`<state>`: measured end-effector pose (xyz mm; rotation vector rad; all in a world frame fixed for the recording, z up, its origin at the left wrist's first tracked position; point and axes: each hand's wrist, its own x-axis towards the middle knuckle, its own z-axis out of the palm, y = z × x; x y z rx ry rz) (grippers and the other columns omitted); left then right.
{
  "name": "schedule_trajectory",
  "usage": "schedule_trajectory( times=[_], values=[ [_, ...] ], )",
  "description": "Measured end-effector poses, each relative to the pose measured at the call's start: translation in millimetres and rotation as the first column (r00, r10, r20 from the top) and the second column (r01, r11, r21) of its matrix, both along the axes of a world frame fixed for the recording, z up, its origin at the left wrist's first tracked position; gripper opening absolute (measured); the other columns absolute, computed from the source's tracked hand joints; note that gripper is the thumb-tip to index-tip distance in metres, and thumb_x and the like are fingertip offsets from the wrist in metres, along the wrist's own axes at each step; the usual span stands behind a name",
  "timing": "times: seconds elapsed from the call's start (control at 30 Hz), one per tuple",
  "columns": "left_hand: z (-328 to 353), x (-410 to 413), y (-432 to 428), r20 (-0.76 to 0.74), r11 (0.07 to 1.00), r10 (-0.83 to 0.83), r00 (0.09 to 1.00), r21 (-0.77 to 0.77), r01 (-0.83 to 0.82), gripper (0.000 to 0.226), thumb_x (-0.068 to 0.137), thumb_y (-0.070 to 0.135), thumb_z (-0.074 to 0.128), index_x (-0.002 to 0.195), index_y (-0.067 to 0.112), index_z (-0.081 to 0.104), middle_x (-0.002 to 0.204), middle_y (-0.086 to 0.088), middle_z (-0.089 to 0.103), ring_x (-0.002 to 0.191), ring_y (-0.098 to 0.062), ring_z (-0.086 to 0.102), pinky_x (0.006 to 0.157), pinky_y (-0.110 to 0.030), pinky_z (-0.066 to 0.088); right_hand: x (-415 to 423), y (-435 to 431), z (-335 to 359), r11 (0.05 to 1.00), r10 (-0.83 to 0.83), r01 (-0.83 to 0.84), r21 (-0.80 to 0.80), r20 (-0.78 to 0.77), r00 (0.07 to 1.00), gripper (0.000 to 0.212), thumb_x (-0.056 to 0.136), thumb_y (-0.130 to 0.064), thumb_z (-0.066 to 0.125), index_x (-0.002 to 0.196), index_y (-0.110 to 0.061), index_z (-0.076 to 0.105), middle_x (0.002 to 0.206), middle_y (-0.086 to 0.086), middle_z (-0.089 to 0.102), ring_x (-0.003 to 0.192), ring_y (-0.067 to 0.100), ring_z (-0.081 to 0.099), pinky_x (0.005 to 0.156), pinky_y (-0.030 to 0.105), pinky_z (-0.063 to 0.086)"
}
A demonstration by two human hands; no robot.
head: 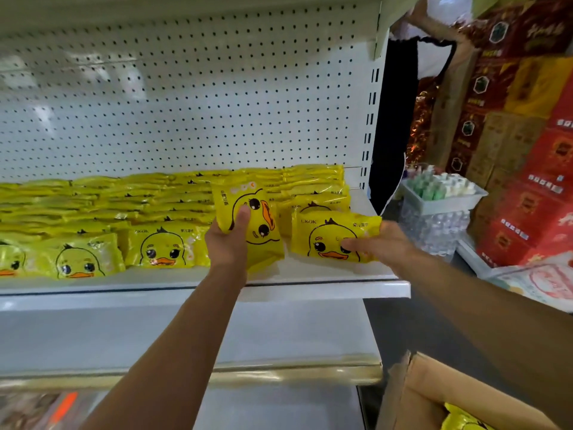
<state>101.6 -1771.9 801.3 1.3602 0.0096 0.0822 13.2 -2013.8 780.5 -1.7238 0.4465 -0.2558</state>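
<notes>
"UKOK" at top left of the right-held duck pack (335, 231) and a shelved duck pack (161, 246).

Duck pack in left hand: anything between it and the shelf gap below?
Nothing visible. The held pack, gripped by the left hand, hangs over a bare strip of shelf between the middle pack and the end pack, which the right hand holds. It is turned sideways.

Left hand (228, 240), right hand (383, 243) gripping duck packs (263, 243)

Single head-worn wide-angle view, facing forward and slightly down, close to a white shelf (325, 288) at arm's reach
</notes>
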Motion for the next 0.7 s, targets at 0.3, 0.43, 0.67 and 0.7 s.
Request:
schedule_trajectory(
  times=[0.3,0.43,0.67,0.7],
  values=[
    [13,30,19,-0.054,0.988,-0.104,0.993,0.106,0.109,0.026,0.082,0.052,0.072,0.092,0.028,0.069,0.091,0.003,0.072,0.095,-0.022,0.067,0.095,-0.049,0.052,64,0,-13,0.998,0.050,-0.050,-0.034,-0.004,0.999,0.048,0.067,-0.003,0.085,0.112,-0.009,0.068,0.107,0.010,0.072,0.097,0.028,0.069,0.088,0.042,0.055],
    [16,34,23,-0.066,0.975,-0.166,0.984,0.137,0.174,0.037,0.076,0.055,0.076,0.102,0.028,0.072,0.099,0.000,0.075,0.098,-0.026,0.070,0.090,-0.054,0.054,80,1,-14,0.993,-0.005,0.007,-0.118,0.018,1.000,0.050,0.065,-0.005,0.086,0.111,-0.014,0.068,0.107,0.006,0.070,0.098,0.025,0.067,0.089,0.040,0.054],
    [19,32,21,-0.085,0.921,-0.333,0.939,0.186,0.343,0.026,0.088,0.034,0.070,0.110,0.021,0.072,0.098,-0.008,0.077,0.090,-0.030,0.074,0.082,-0.054,0.058,88,-2,-28,0.918,-0.147,0.115,-0.380,-0.056,0.988,0.076,0.047,-0.048,0.087,0.107,-0.011,0.058,0.090,0.002,0.065,0.075,0.018,0.060,0.054,0.025,0.042],
    [20,32,18,-0.082,0.906,-0.355,0.931,0.216,0.365,0.025,0.088,0.033,0.071,0.109,0.020,0.072,0.096,-0.008,0.077,0.088,-0.029,0.074,0.079,-0.051,0.060,87,-3,-29,0.913,-0.174,0.140,-0.385,-0.056,0.983,0.083,0.046,-0.051,0.087,0.111,-0.012,0.053,0.097,0.002,0.064,0.082,0.020,0.061,0.061,0.030,0.048]
  ],
)
